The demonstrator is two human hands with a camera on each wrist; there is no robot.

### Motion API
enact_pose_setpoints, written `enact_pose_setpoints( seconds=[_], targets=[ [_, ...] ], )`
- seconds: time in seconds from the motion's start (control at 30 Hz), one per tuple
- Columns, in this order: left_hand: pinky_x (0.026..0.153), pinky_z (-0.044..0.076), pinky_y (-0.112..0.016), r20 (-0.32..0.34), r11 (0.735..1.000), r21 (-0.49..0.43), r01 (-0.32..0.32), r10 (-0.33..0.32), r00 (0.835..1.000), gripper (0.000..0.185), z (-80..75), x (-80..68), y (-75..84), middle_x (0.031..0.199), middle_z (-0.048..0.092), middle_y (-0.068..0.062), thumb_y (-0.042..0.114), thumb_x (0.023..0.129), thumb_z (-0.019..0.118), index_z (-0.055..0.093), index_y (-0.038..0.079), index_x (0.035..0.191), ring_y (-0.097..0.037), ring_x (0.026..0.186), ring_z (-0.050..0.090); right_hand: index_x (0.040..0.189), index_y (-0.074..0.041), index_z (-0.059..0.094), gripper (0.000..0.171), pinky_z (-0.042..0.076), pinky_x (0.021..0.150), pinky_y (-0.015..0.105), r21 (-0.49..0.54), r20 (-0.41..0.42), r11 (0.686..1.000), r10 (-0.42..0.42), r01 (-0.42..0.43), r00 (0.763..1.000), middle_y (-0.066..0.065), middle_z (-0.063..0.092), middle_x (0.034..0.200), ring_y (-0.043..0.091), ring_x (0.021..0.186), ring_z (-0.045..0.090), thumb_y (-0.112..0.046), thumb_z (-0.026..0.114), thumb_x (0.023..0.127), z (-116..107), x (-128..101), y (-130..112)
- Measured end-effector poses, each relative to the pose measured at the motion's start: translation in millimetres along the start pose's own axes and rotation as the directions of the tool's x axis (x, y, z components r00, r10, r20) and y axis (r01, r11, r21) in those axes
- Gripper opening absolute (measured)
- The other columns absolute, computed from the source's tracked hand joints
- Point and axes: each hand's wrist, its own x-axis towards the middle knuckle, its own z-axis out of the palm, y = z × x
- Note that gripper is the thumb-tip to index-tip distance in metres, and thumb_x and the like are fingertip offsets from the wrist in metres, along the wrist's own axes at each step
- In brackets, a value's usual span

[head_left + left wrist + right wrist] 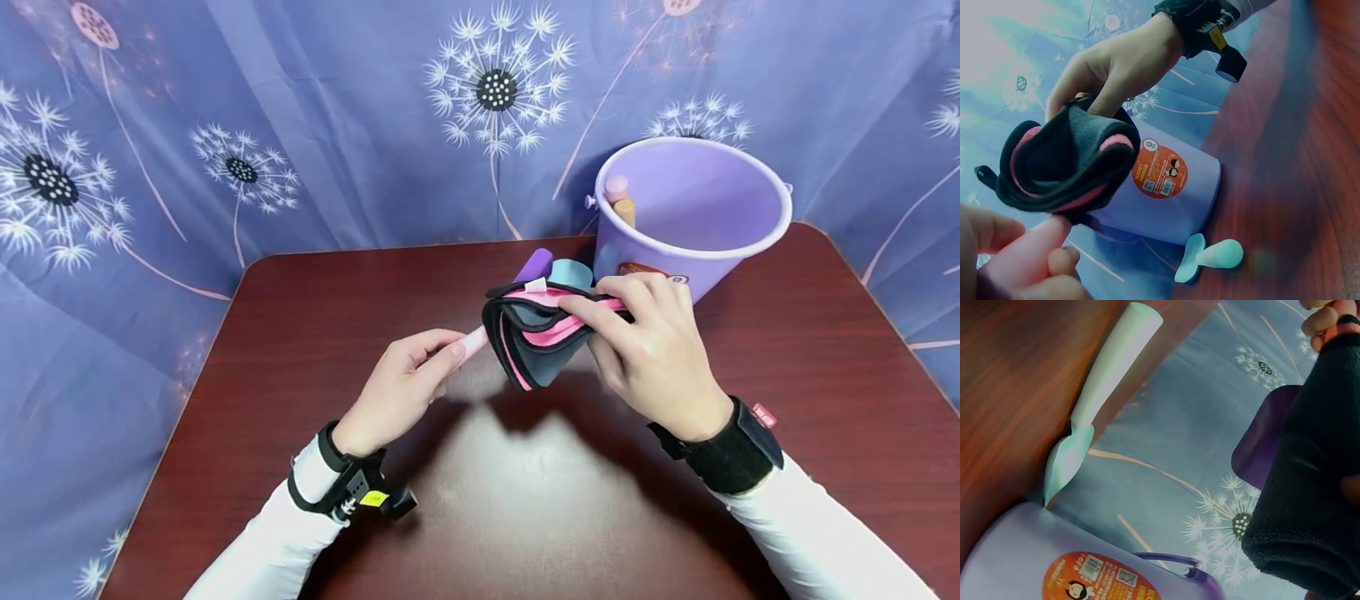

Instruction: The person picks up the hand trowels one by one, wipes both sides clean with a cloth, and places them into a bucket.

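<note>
My left hand (397, 387) grips the pale pink handle (473, 342) of a small toy shovel. Its purple blade (535, 265) shows past the far side of a folded cloth (546, 362), dark grey with pink layers and black edging. With thumb and fingers my right hand (656, 354) pinches the right end of that cloth. In the right wrist view the cloth (1310, 469) overlaps the purple blade (1264, 437), hiding the middle of the shovel. A second, teal toy shovel (1219, 254) with a pale handle lies on the table beside the bucket.
A lilac bucket (693, 242) with an orange label stands at the table's back right. Inside it, a pink handle end (617, 187) and a yellow one (625, 212) lean on the left wall. A blue dandelion-print curtain (360, 125) hangs behind the dark red wooden table (300, 317).
</note>
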Motion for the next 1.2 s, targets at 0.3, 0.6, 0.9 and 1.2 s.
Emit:
enact_pose_setpoints(
  seconds=[0.3, 0.6, 0.9, 1.2],
  targets=[
    [0.052, 0.032, -0.025, 0.051, 0.999, -0.038, -0.015, 0.017, 0.999, 0.017, -1.2, -7.5, -0.7, 0.069, 0.048, -0.006, 0.015, 0.109, 0.059, 0.073, 0.006, 0.113, -0.014, 0.055, 0.039, 0.124, -0.008, 0.076, 0.041, 0.034, 0.073, 0.055, -0.01, 0.023, 0.987, 0.158, -0.157, 0.987, 0.021, 0.059, 0.104, 0.043, 0.091, 0.055, -0.013, 0.047, 0.096, 0.9, -8.3, 7.8],
    [0.054, 0.038, -0.026, 0.026, 0.998, 0.0, -0.064, 0.064, 0.998, 0.017, -2.5, -6.8, 0.3, 0.071, 0.053, -0.006, 0.015, 0.108, 0.062, 0.074, 0.006, 0.117, -0.016, 0.059, 0.046, 0.122, -0.006, 0.077, 0.036, 0.034, 0.07, 0.051, -0.02, 0.011, 0.964, 0.266, -0.266, 0.964, 0.019, 0.06, 0.099, 0.039, 0.086, 0.057, -0.019, 0.054, 0.097, -3.1, -7.8, 15.2],
    [0.051, 0.032, -0.025, 0.038, 0.995, -0.094, -0.042, 0.046, 0.998, 0.019, -3.8, -5.9, 1.8, 0.073, 0.05, -0.009, 0.01, 0.108, 0.058, 0.071, 0.001, 0.119, -0.013, 0.057, 0.04, 0.123, -0.005, 0.075, 0.037, 0.041, 0.077, 0.054, -0.002, 0.021, 0.94, 0.341, -0.341, 0.94, 0.017, 0.061, 0.101, 0.037, 0.082, 0.056, -0.02, 0.055, 0.096, -4.7, -9.8, 17.2],
    [0.05, 0.032, -0.023, 0.074, 0.993, -0.117, -0.022, 0.031, 0.997, 0.023, -4.5, -1.8, 4.3, 0.08, 0.053, -0.018, 0.013, 0.111, 0.054, 0.069, 0.001, 0.125, -0.012, 0.057, 0.04, 0.126, -0.003, 0.073, 0.038, 0.043, 0.077, 0.048, -0.003, 0.081, 0.941, 0.336, -0.337, 0.938, 0.016, 0.059, 0.103, 0.036, 0.082, 0.054, -0.019, 0.053, 0.098, -5.2, -13.2, 17.4]
  ],
)
